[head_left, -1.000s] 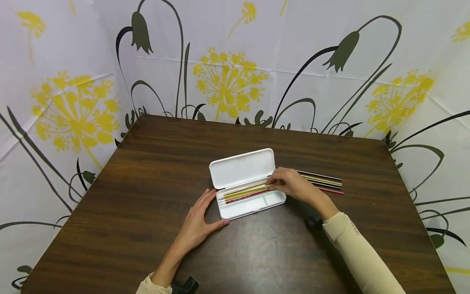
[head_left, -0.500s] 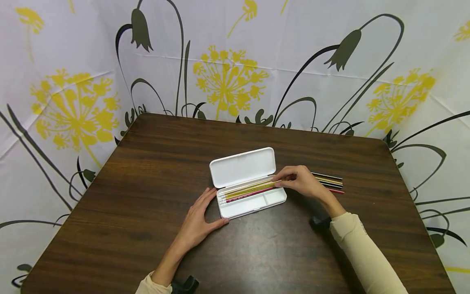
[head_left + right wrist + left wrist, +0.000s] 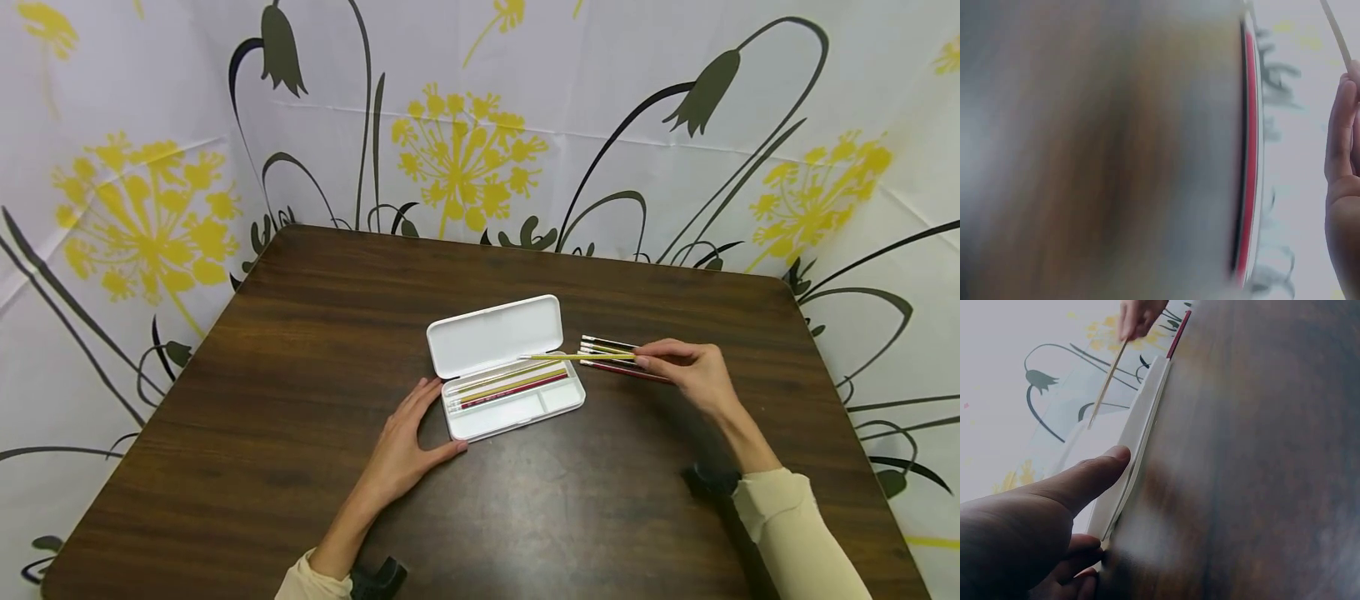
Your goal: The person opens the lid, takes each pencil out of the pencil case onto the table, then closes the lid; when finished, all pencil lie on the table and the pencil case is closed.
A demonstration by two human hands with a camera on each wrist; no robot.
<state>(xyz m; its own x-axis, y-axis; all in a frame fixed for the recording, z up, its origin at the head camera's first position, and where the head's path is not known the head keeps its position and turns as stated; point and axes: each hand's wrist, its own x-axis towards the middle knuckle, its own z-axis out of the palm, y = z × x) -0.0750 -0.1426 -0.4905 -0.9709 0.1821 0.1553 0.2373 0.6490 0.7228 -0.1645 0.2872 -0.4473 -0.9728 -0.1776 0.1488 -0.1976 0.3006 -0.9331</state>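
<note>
A white pencil case [image 3: 495, 419] lies with its lid [image 3: 495, 337] up at mid-table. Gold and red pencils [image 3: 513, 390] lie inside it, in the long compartment. My left hand [image 3: 405, 446] holds the case's left end, thumb [image 3: 1107, 465] on the front wall and fingertips at the back corner. My right hand [image 3: 693, 371] pinches a gold pencil [image 3: 585, 357] at its right end. That pencil is raised, and its eraser end overlaps the case's hinge side in the head view.
Right of the case, several black, yellow and red pencils [image 3: 630, 372] lie side by side on the dark wooden table [image 3: 337, 333], eraser ends toward the case. A white flowered curtain [image 3: 315, 158] hangs behind the table's far edge.
My right hand has moved right, out from over the case, with the gold pencil raised in its fingers. The left hand has stayed at the case.
</note>
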